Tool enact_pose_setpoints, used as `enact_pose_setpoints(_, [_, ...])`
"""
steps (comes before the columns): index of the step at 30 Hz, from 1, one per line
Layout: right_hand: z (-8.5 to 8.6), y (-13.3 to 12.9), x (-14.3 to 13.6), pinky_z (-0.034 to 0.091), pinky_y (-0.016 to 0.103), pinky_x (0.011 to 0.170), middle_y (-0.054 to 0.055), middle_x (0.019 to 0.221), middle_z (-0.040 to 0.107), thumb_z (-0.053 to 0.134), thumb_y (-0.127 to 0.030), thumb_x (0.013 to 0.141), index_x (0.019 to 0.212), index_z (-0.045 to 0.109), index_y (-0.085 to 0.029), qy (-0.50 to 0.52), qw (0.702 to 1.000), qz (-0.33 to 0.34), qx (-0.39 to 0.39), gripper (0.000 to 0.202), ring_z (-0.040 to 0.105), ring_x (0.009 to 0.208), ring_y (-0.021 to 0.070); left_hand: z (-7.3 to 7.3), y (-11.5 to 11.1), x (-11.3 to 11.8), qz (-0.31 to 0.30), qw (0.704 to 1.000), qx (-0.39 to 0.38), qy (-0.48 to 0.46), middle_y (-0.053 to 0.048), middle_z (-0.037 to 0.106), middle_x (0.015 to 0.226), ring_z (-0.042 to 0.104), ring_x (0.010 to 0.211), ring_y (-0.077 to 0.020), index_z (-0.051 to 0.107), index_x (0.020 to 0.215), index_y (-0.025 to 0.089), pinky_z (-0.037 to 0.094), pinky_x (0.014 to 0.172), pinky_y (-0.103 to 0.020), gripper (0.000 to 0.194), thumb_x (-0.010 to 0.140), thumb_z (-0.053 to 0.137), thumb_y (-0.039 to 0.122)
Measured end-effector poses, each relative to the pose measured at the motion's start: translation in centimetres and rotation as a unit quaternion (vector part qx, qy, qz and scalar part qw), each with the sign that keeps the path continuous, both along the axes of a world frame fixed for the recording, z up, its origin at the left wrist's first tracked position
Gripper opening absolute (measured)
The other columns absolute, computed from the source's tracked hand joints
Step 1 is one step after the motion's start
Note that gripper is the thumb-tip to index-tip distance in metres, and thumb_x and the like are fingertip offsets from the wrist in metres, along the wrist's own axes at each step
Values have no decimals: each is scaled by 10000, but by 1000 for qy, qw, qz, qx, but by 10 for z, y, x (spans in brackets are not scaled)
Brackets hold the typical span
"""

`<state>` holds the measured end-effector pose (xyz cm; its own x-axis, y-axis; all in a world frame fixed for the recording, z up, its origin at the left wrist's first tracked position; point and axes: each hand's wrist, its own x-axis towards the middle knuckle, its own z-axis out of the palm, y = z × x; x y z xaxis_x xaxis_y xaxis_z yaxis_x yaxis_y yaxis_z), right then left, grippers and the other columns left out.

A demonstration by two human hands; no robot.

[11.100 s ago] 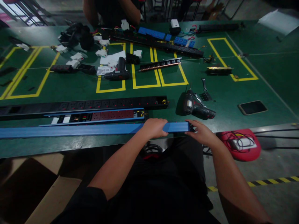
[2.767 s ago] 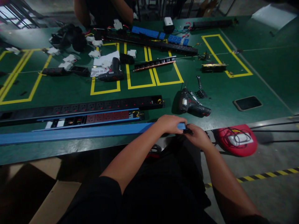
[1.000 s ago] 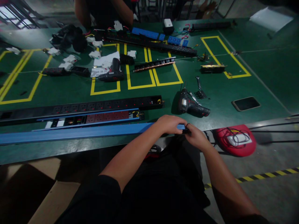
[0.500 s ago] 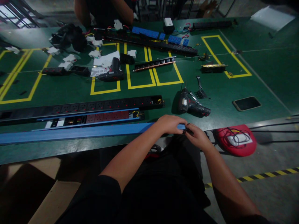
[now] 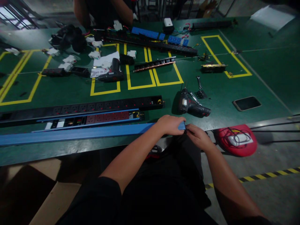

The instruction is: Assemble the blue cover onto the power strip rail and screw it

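Note:
Along the table's front edge lies a long blue power-strip housing (image 5: 93,132), its right end close to my body. My left hand (image 5: 171,124) is wrapped over the housing near that end. At the tip sits a small black end piece (image 5: 185,127). My right hand (image 5: 196,135) is closed with its fingertips at this end piece; they partly hide it. Just behind the housing rests an opened strip with brown sockets (image 5: 107,117) between blue rails. Farther back is a black power strip (image 5: 103,107) with a row of sockets.
A cordless drill (image 5: 192,106), wrenches (image 5: 199,82) and a phone (image 5: 247,103) lie right of the strips. Another drill (image 5: 113,73) and loose socket parts are farther back. A person (image 5: 103,12) is across the table. A red stool (image 5: 236,140) stands at the right, cardboard (image 5: 56,200) below left.
My right hand's fingers have shifted slightly, and more of the blue housing's end shows between my hands. My left hand stays on the housing.

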<state>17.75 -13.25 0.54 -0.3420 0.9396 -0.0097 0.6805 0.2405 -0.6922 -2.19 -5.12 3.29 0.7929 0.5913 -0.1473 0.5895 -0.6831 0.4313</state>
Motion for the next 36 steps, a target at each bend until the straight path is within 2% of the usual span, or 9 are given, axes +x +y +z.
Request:
enact_pose_setpoints(6, [2,-1,0,451,323,751,66,878,621,461,-162,867,879,599,-201,-51,999,-4,11,144,596,836,211,0,-1,2,34,999,-5,4,-67,691,1197,659,1004,-277,519,1301,292,499,783,-399,516,867,435,559])
enact_pose_setpoints(13, [-12,2,7,490,329,788,63,909,676,515,-209,825,943,634,-193,50,995,-73,-42,167,636,851,206,2,0,1,36,999,-7,7,-58,695,1189,667,992,-266,526,1280,289,509,764,-382,466,887,420,516])
enact_pose_setpoints(19, [-11,-1,9,472,321,740,56,846,632,499,-228,859,845,613,-202,-21,998,-51,-15,118,605,804,201,4,1,1,13,1000,15,-5,-62,718,1130,672,989,-247,542,1270,247,494,866,-384,459,890,456,489])
enact_pose_setpoints(24, [-9,-3,9,458,310,735,66,884,644,470,-249,890,862,614,-210,-71,996,-52,-21,152,612,831,206,5,-1,2,15,1000,16,10,-82,716,1128,676,961,-254,516,1307,232,499,836,-393,508,885,454,508])
enact_pose_setpoints(29, [-13,-7,9,460,301,747,58,876,684,454,-182,833,873,619,-212,-60,995,-67,-46,173,629,838,204,2,-10,9,34,999,32,10,-112,723,1072,676,973,-268,513,1277,166,485,852,-431,490,883,446,449])
enact_pose_setpoints(32, [-16,-8,8,459,291,715,46,811,675,455,-149,776,796,600,-214,-53,994,-85,-39,160,619,783,196,-1,-15,14,46,998,49,11,-125,724,1032,678,956,-286,523,1226,139,474,859,-452,521,869,477,515])
enact_pose_setpoints(36, [-12,-9,3,465,292,715,48,812,688,460,-170,801,827,626,-219,-31,995,-89,-27,175,623,770,198,-3,-17,18,55,997,51,11,-129,710,1087,667,999,-290,522,1206,152,478,842,-425,582,865,488,622])
